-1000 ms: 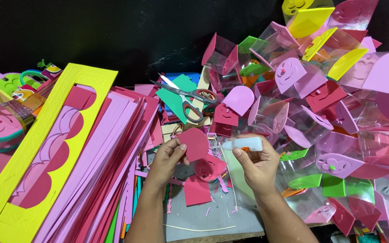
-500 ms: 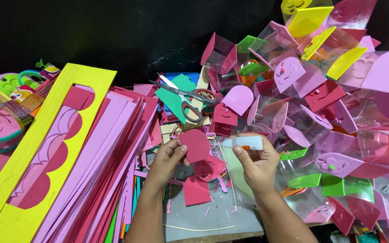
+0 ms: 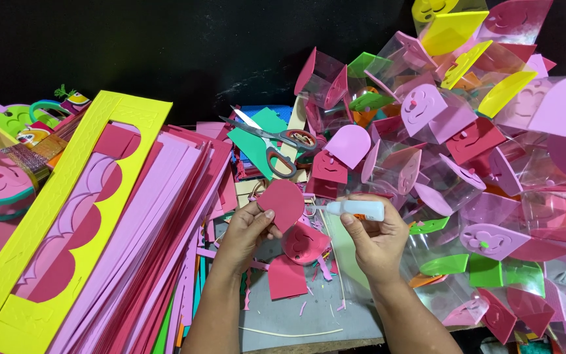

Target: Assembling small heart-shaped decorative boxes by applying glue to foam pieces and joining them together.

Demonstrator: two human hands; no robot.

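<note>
Pink foam arch piece [image 3: 282, 203] is pinched in the fingers of the left hand [image 3: 247, 229], above the table's near-centre edge. The right hand [image 3: 375, 239] is closed around a small white glue bottle [image 3: 356, 209], nozzle pointing toward the piece, just short of it. Step in hand appears to be gluing; contact calls for closing that gap. Scissors [image 3: 273, 145] lie behind, beside stacked foam sheets [image 3: 158, 216].

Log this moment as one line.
left hand: holds pink foam piece | right hand: holds glue bottle, nozzle toward piece | scissors behind
</note>
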